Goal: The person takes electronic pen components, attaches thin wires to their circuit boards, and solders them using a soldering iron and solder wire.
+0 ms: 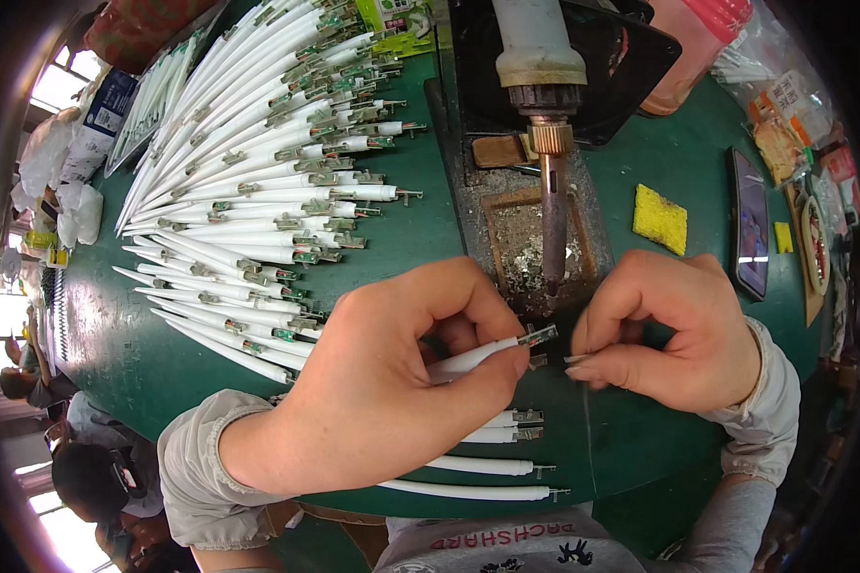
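Observation:
My left hand (pixel 392 372) is closed around a white plastic tube (pixel 478 359), whose small metal-and-circuit end points right past my fingertips. My right hand (pixel 669 329) pinches its thumb and fingers together just to the right of that end; a thin wire (pixel 589 430) seems to hang from the pinch toward the table edge. Above the gap between my hands, a soldering iron (pixel 552 191) points down, its dark tip close to the tube's end. Under and beside my left hand lie several similar white tubes (pixel 473 491), partly covered by it.
A large fan of white tubes (pixel 258 181) covers the green table (pixel 96 315) at left. Beneath the iron is a tray (pixel 492 239) of solder scraps. At right lie a yellow sponge (pixel 659 219) and a phone (pixel 750 224). Other people (pixel 96 477) sit at far left.

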Tool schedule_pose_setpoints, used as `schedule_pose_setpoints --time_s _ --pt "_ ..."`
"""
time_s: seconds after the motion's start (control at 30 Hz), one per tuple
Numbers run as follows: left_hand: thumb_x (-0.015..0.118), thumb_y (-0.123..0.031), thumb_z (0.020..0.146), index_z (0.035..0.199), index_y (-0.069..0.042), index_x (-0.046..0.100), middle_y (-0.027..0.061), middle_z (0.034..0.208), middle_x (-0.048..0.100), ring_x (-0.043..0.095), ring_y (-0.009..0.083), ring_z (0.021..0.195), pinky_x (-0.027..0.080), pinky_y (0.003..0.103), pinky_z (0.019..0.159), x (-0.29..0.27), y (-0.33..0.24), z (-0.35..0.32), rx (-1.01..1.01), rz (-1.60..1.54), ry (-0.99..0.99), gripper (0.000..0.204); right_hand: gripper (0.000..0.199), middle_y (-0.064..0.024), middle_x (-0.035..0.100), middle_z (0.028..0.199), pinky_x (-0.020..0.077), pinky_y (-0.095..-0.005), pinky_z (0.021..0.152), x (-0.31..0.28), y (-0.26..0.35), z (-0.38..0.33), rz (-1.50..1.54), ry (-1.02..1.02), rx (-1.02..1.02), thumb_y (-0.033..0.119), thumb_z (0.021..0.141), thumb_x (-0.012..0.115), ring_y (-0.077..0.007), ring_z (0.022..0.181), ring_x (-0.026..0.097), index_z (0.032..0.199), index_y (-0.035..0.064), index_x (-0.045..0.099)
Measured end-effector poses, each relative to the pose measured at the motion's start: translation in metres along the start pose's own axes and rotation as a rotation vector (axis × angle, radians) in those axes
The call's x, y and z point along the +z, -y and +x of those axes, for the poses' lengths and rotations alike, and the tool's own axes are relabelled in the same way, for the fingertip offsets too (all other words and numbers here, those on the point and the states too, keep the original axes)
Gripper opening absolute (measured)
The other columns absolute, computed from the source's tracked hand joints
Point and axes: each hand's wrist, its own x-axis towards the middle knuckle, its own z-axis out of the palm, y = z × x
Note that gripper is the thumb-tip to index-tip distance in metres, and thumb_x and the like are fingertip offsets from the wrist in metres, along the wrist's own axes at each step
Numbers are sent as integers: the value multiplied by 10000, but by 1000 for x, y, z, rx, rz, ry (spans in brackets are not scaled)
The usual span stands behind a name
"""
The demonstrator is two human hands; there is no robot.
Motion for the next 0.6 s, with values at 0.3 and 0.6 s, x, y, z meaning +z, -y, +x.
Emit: schedule_pose_setpoints --time_s 0.3,0.6 --pt "594 59 797 862 7 524 46 878 548 541 74 774 434 209 670 -2 -6 7 26 -146 -43 109 120 -53 549 736 415 -184 491 12 0 1 181 -127 128 43 846 583 -73 567 539 867 7 470" --pt "603 46 798 857 11 519 50 872 542 528 67 738 423 194 619 -2 -7 8 52 -190 -61 108 140 -69 532 772 430 -184 493 16 -6 5 262 -192 54 33 842 587 -82 576 545 871 -1 455"
